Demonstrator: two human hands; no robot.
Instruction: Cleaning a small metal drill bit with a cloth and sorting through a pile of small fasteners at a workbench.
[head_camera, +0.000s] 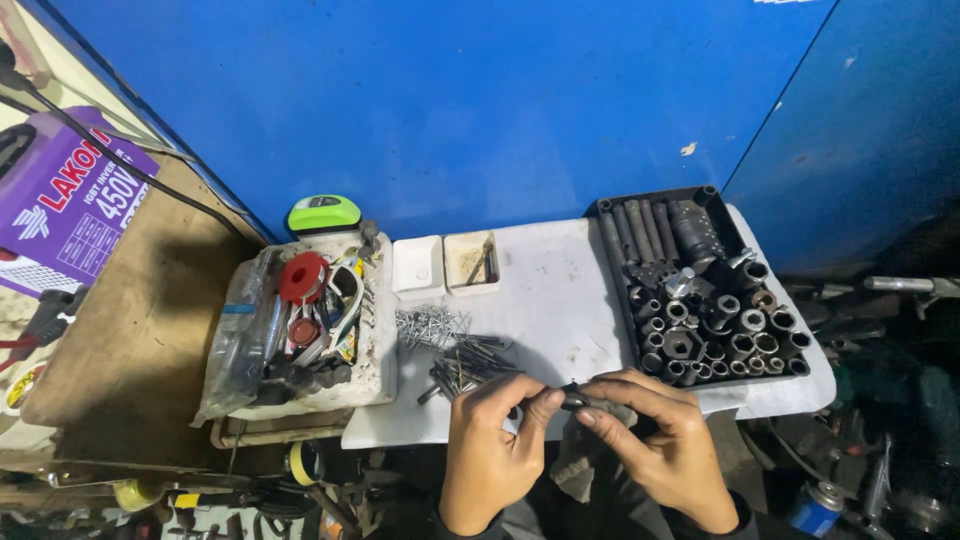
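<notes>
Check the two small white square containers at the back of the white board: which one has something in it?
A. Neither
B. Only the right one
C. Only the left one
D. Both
B: the right container holds a few dark bits on a brownish floor, while the left container shows only a bare white floor.

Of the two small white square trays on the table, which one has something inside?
The right white tray: it holds dark bits and brownish residue. The left white tray beside it looks bare.

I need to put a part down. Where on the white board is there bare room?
The white board is bare between the small white trays and the black socket tray. Crowded: the screw piles at left, and the near edge under the left hand and right hand.
</notes>
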